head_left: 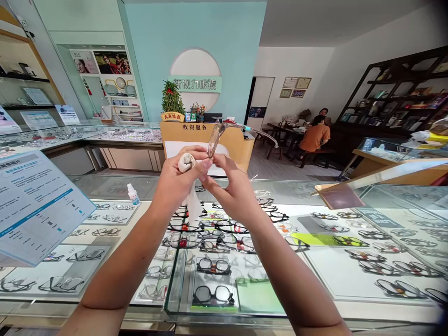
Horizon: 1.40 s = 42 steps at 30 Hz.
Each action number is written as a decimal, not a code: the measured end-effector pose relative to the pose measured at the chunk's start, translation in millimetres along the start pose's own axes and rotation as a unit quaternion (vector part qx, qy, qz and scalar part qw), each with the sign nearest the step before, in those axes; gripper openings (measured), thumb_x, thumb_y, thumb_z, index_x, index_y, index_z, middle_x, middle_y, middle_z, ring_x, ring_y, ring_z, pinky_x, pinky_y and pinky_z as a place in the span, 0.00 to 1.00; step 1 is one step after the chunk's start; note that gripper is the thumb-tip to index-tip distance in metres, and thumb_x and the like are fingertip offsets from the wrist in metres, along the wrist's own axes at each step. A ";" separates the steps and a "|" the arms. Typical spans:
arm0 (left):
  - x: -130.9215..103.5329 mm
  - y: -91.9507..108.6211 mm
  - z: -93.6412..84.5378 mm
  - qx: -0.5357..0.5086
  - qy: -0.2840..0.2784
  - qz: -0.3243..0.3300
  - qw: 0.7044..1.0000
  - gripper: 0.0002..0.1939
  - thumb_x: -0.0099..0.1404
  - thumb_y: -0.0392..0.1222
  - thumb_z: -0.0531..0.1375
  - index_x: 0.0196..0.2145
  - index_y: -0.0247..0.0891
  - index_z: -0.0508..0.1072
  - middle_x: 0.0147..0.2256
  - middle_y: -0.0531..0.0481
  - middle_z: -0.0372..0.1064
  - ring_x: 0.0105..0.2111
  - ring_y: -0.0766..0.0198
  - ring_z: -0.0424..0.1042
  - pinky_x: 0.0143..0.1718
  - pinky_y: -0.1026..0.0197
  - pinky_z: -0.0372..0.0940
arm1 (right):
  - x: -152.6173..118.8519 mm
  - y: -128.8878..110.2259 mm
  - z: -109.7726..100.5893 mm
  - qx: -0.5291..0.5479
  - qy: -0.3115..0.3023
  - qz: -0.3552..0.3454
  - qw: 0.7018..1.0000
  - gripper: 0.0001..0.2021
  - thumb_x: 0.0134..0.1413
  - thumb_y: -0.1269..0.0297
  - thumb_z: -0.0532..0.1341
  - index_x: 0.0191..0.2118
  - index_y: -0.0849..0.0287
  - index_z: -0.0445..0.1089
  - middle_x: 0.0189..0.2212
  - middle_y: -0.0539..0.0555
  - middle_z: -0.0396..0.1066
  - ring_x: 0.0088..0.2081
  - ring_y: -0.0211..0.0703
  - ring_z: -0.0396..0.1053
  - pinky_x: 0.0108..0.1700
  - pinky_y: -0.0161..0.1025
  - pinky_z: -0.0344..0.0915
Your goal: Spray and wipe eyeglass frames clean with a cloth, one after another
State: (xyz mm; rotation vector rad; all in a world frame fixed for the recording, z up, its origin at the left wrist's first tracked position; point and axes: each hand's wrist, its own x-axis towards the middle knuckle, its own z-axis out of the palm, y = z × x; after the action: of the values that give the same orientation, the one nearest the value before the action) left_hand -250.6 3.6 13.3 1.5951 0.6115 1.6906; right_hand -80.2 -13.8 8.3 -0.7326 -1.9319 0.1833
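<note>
A pair of clear-framed eyeglasses (216,139) is raised above the glass counter, seen edge-on, with one temple reaching out to the right. My left hand (178,179) is closed, its thumb and fingers pinching the lower end of the frame. A white cloth (186,162) is bunched in that same hand, and its tail hangs below. From the other side my right hand (233,186) is closed too, its fingertips at the lower end of the eyeglasses. The exact contact of the fingertips is partly hidden.
Several rows of eyeglasses (212,266) lie in and on the glass counter. A small white spray bottle (132,194) stands on the left, near a printed sheet (42,205). Across the room are a cashier desk (245,154) and a seated person in orange (315,135).
</note>
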 end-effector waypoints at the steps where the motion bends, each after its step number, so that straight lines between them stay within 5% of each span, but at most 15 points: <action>1: -1.6 2.5 0.0 0.007 -0.002 0.008 1.000 0.12 0.61 0.51 0.79 0.37 0.42 0.87 0.53 0.44 0.79 0.58 0.51 0.77 0.54 0.56 0.74 | -0.2 -0.3 0.3 0.003 -0.001 -0.006 1.000 0.16 0.74 0.59 0.64 0.63 0.50 0.70 0.61 0.59 0.79 0.62 0.53 0.76 0.65 0.51 0.73; 4: -6.7 13.2 -1.0 0.066 -0.003 0.036 0.997 0.10 0.66 0.50 0.76 0.38 0.42 0.87 0.52 0.44 0.79 0.57 0.53 0.77 0.56 0.56 0.72 | -1.3 -1.1 1.0 -0.012 -0.001 -0.011 1.000 0.16 0.76 0.57 0.63 0.63 0.51 0.70 0.61 0.60 0.78 0.62 0.54 0.76 0.65 0.52 0.73; 9: -6.8 16.5 -20.1 0.188 0.052 0.004 0.981 0.10 0.69 0.50 0.68 0.41 0.41 0.81 0.40 0.50 0.79 0.30 0.64 0.69 0.32 0.62 0.64 | -4.8 -1.0 -3.1 -0.079 0.003 0.010 0.997 0.17 0.77 0.56 0.60 0.65 0.52 0.69 0.63 0.63 0.75 0.62 0.61 0.75 0.63 0.59 0.72; 13: -3.1 -19.4 -62.5 0.361 0.048 -0.123 0.923 0.09 0.70 0.46 0.59 0.36 0.41 0.76 0.32 0.53 0.73 0.29 0.63 0.65 0.30 0.62 0.58 | -6.9 -6.4 -12.6 -0.115 -0.023 0.018 0.993 0.17 0.77 0.57 0.58 0.65 0.52 0.70 0.65 0.63 0.74 0.62 0.64 0.74 0.63 0.61 0.72; 17: -13.2 -68.4 -107.3 0.447 0.058 -0.205 0.869 0.09 0.67 0.42 0.61 0.28 0.41 0.70 0.25 0.53 0.67 0.27 0.60 0.64 0.30 0.59 0.54 | -10.8 -6.2 -8.3 -0.137 -0.054 0.035 0.988 0.19 0.78 0.56 0.57 0.65 0.54 0.71 0.65 0.64 0.74 0.64 0.66 0.72 0.63 0.63 0.71; 25: -37.2 -135.1 -147.5 0.567 0.070 -0.258 0.779 0.07 0.72 0.43 0.60 0.34 0.42 0.73 0.37 0.39 0.80 0.43 0.41 0.80 0.42 0.52 0.65 | -57.0 35.2 36.8 -0.140 -0.081 0.054 0.985 0.23 0.80 0.54 0.53 0.70 0.56 0.70 0.62 0.66 0.76 0.63 0.67 0.72 0.65 0.64 0.69; 28: -39.4 -145.3 -152.7 0.583 0.075 -0.236 0.774 0.05 0.72 0.41 0.60 0.41 0.41 0.77 0.41 0.37 0.82 0.47 0.38 0.81 0.47 0.48 0.68 | -76.7 48.3 45.1 -0.143 -0.060 0.066 0.986 0.23 0.79 0.53 0.54 0.70 0.52 0.70 0.63 0.65 0.74 0.64 0.66 0.72 0.64 0.62 0.71; 32: -39.8 -145.3 -156.8 0.587 0.105 -0.158 0.787 0.19 0.73 0.43 0.61 0.60 0.40 0.74 0.57 0.38 0.80 0.60 0.43 0.77 0.61 0.47 0.68 | -91.9 59.2 51.7 -0.138 -0.026 0.051 0.989 0.22 0.80 0.53 0.54 0.70 0.50 0.71 0.64 0.64 0.73 0.62 0.63 0.72 0.65 0.61 0.70; 38: -36.6 -144.4 -180.8 0.562 0.308 -0.079 0.764 0.43 0.70 0.39 0.64 0.76 0.30 0.52 0.77 0.28 0.51 0.79 0.41 0.48 0.80 0.40 0.44 | -97.2 69.1 58.8 -0.112 -0.006 0.072 0.991 0.22 0.80 0.51 0.53 0.68 0.49 0.73 0.61 0.63 0.75 0.62 0.63 0.72 0.65 0.62 0.70; 42: -35.5 -161.4 -205.3 0.503 0.370 -0.178 0.761 0.54 0.64 0.38 0.71 0.78 0.26 0.46 0.75 0.20 0.53 0.77 0.32 0.54 0.76 0.33 0.54 | -96.9 71.4 59.5 -0.100 0.013 0.084 0.991 0.22 0.80 0.50 0.53 0.67 0.51 0.73 0.60 0.63 0.77 0.61 0.63 0.73 0.64 0.62 0.71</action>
State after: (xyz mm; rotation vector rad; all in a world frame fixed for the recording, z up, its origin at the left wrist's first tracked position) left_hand -424.4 105.4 -156.7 1.1604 2.3807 1.7196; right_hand -73.4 0.0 -125.1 -1.0277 -1.8814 0.0831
